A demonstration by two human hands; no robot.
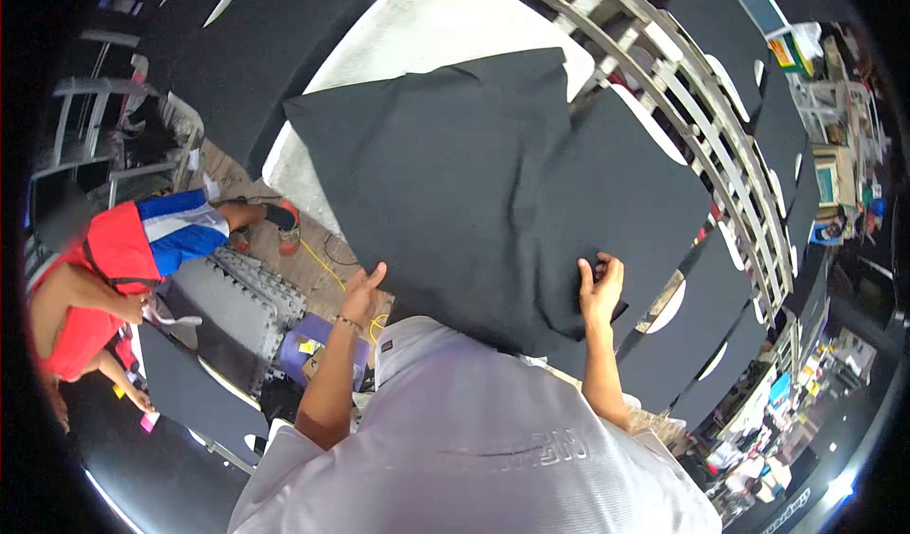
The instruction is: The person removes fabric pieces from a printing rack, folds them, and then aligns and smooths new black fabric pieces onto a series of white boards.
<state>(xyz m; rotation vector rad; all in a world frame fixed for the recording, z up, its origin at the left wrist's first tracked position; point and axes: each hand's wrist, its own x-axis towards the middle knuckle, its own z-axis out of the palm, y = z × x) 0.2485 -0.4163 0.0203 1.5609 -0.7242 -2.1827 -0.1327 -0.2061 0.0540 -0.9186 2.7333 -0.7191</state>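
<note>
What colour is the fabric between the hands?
The fabric is nearly black; the head view shows it best.

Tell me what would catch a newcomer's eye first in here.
Probably the big black sheet in the middle, lying over a white surface, with the left hand and right hand at its near edge. Next, likely the co-worker in bright red and blue at the far left, then the long curved slatted frame sweeping down the right side.
</note>
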